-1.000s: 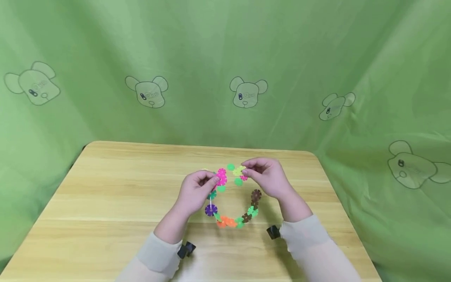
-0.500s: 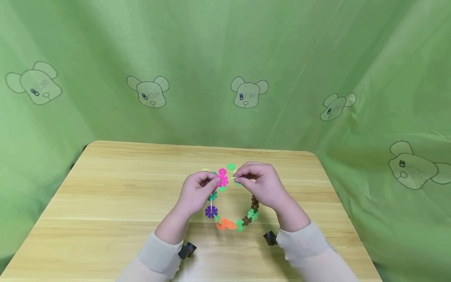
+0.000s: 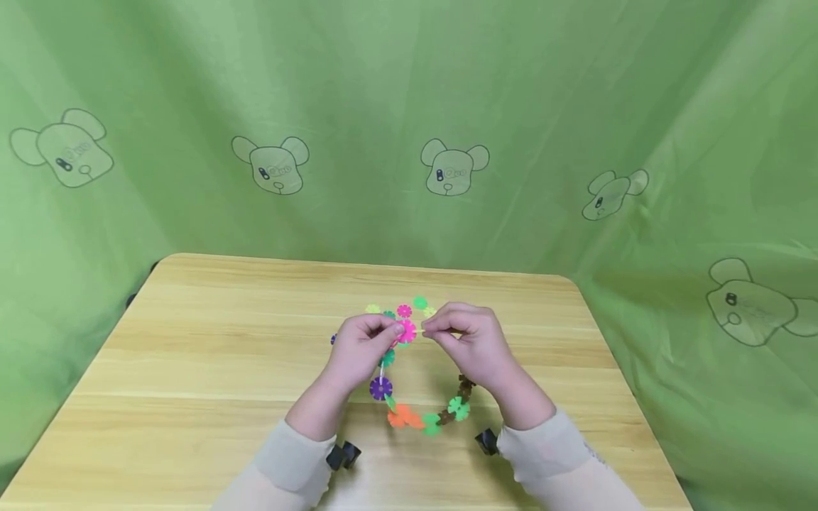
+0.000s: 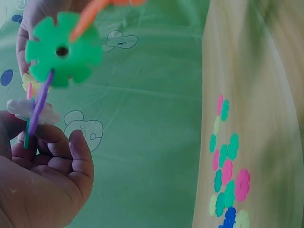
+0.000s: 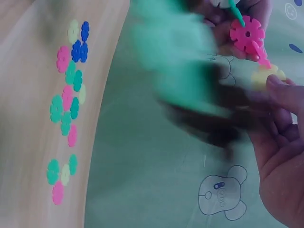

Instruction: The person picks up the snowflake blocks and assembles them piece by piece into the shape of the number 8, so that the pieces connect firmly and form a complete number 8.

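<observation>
A chain of notched plastic snowflake discs hangs in a curve over the table. My left hand pinches the chain near its upper end, beside a bright pink disc. From there it runs through a purple disc, orange discs and green ones to brown discs below my right hand. Between thumb and fingertips, my right hand pinches a yellow disc, edge-on and against the pink part. A white disc shows at my left fingers. Nearer the right wrist camera, chain pieces are blurred.
Loose discs in pink, green, yellow and blue lie on the wooden table behind the hands, partly hidden by them in the head view; a loose pink disc is among them. A green curtain surrounds the table.
My right hand has moved left and slightly down, bringing the yellow disc from apart to the pink disc. It also turned edge-on. My left hand has kept its grip, and the chain hangs slightly lower.
</observation>
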The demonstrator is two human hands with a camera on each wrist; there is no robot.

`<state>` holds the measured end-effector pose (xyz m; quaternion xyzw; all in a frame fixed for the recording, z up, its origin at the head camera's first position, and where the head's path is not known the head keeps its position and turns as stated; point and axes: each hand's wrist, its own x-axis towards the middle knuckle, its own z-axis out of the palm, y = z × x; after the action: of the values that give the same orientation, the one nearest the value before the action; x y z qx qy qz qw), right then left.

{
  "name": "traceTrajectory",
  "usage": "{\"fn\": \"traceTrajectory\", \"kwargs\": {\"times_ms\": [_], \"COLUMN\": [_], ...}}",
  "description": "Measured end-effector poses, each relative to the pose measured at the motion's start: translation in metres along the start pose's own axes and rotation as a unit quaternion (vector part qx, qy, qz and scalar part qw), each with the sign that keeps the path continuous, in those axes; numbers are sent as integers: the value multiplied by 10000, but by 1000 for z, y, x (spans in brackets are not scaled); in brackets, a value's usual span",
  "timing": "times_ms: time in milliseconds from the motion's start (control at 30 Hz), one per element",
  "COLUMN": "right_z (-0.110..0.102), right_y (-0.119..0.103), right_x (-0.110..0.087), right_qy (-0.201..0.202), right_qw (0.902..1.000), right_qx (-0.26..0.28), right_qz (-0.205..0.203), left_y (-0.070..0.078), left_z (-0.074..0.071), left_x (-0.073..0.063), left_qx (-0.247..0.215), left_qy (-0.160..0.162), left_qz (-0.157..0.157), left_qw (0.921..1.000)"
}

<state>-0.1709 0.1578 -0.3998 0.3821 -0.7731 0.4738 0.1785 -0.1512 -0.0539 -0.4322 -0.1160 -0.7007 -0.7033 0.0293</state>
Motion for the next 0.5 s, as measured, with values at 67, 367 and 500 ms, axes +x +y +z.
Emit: {"fn": "traceTrajectory", "kwargs": {"times_ms": [67, 367, 500], "right_z": [2, 5, 7], "right_y": [1, -2, -1], "right_x": [-2, -5, -6], "right_qy": [75, 82, 115], "right_qw": [9999, 9944, 9873], "right_qx": [32, -636, -998], "right_qz": [-82, -837, -1232], "left_y": [-1, -2, -3], "left_z": [1, 2, 4], "left_x": [0, -1, -2], "left_qx": [17, 129, 205], "left_qy": [33, 56, 128], "left_qz": [-66, -98, -99], "left_qw": [10000, 9999, 9997]}}
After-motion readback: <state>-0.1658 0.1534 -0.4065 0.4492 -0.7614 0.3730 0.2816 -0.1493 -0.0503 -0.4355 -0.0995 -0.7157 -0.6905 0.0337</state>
